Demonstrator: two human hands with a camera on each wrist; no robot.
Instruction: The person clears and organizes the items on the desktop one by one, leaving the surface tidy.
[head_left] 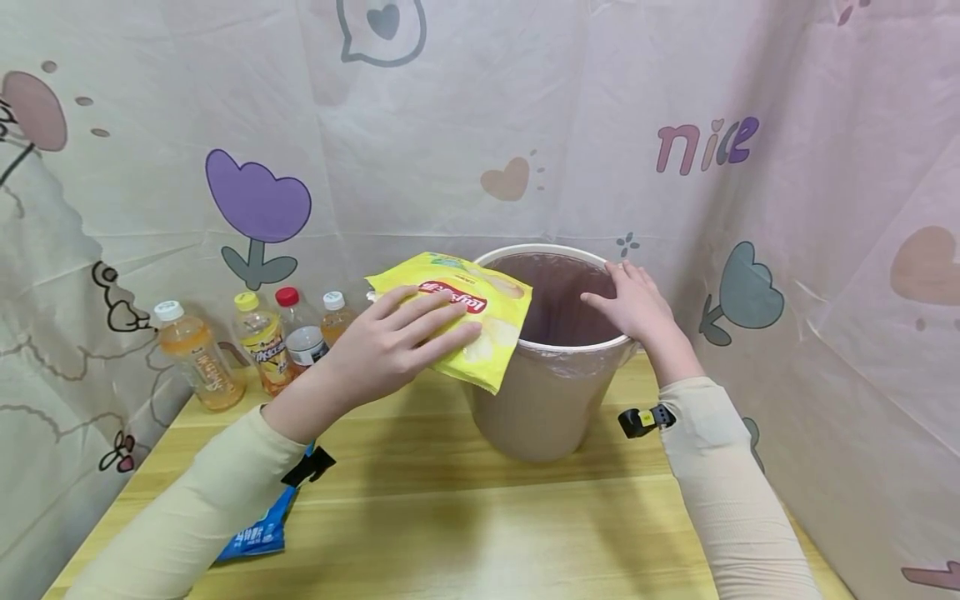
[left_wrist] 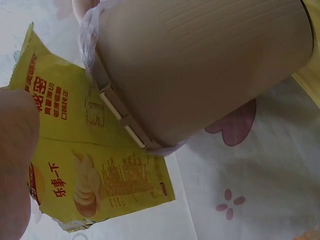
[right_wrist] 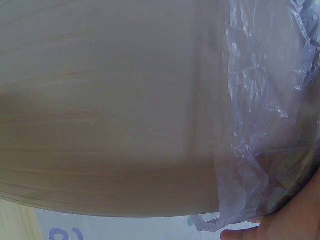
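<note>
My left hand (head_left: 390, 342) holds a yellow Lay's potato chip bag (head_left: 495, 329), its fingers spread across the printed front; the thumb is hidden beneath. The bag's back, with red lettering, faces the left wrist view and overlaps the bin's rim. A beige trash bin (head_left: 536, 417) with a white rim and a thin clear liner (right_wrist: 255, 100) stands upright on the table. My right hand (head_left: 637, 304) rests on the bin's right rim, thumb stretched out over the opening. In the right wrist view, part of that hand shows at the liner's folded edge.
Several drink bottles with orange and other drinks, among them a white-capped one (head_left: 201, 358) and a yellow-capped one (head_left: 264, 346), stand at the back left. A blue snack packet (head_left: 258, 533) lies partly under my left forearm. A patterned curtain (head_left: 420, 150) surrounds the wooden table (head_left: 450, 517).
</note>
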